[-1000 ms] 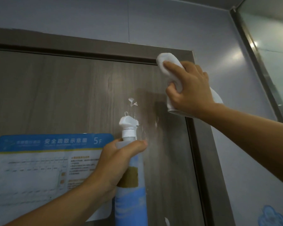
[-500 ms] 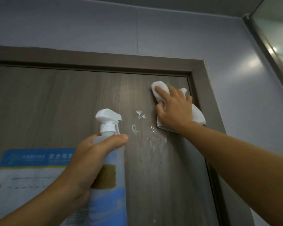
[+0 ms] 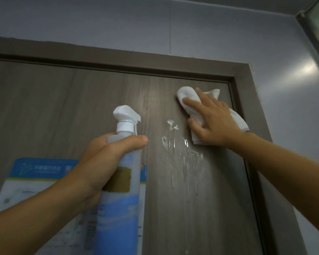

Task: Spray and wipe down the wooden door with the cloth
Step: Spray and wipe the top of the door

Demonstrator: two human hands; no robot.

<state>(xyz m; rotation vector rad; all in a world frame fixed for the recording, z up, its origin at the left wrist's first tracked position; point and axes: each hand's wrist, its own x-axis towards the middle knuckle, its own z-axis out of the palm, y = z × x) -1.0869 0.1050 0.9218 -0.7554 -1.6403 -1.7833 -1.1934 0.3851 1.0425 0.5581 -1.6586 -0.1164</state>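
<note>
Midway: wooden door (image 3: 66, 111) sprayed, wet streaks (image 3: 184, 153) unwiped; right hand (image 3: 213, 124) presses white cloth (image 3: 189, 97) flat near top corner, fingers spread; left hand (image 3: 107, 162) clamped round spray bottle (image 3: 121, 190); lower panel left.

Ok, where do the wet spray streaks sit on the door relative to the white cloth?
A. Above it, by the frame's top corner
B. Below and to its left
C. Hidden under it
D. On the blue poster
B: the spray streaks run down the wooden door below-left of the white cloth under the right hand.
</note>
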